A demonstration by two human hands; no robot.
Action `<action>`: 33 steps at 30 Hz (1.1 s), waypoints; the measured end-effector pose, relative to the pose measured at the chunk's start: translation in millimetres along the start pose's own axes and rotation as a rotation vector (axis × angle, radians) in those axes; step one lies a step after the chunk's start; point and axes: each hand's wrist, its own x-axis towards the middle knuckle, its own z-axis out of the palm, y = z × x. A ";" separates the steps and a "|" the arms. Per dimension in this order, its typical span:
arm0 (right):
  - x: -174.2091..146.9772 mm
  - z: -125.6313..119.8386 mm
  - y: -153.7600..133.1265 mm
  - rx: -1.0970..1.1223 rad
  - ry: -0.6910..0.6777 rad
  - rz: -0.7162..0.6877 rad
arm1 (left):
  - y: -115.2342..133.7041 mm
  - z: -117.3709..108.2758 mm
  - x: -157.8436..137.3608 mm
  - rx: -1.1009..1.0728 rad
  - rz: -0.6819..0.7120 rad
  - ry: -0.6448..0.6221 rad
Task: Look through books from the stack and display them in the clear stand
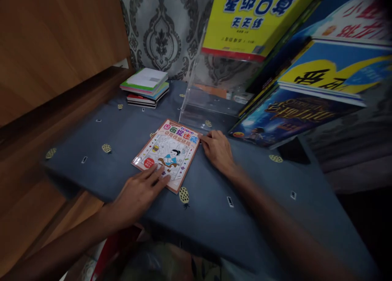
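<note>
A thin picture book (167, 154) with a white cover, an orange-brown border and coloured Chinese lettering lies on the table, slightly turned. Across its near edge rests my left hand (141, 191), fingers stretched out flat on the cover. My right hand (218, 149) is at the upper right corner of the book, thumb and curled fingers closed on its edge. Part of the lower cover is hidden under my left fingers.
A small stack of books (145, 87) sits at the back left. Behind the picture book stands a clear acrylic rack (208, 105), with a yellow workbook (245, 23) above it. Several upright books, among them a dark blue one (294, 113), stand at right. A patterned grey-blue cloth (214, 219) covers the table; a wooden panel (58, 40) rises at left.
</note>
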 end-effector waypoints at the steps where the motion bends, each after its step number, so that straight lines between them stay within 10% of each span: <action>1: -0.3 -0.3 1.4 0.005 -0.005 0.017 | 0.0 1.8 4.5 0.015 0.004 0.014; 13: -28.4 -9.7 -17.1 0.225 -0.093 0.046 | 8.2 -3.5 25.4 -0.031 -0.005 -0.013; 23: -105.7 -61.4 -77.5 0.318 -0.252 -0.249 | 6.6 -2.8 24.2 -0.006 0.030 -0.009; 33: -115.3 -66.3 -79.4 0.310 -0.267 -0.293 | 3.7 -5.0 36.4 0.039 0.131 0.027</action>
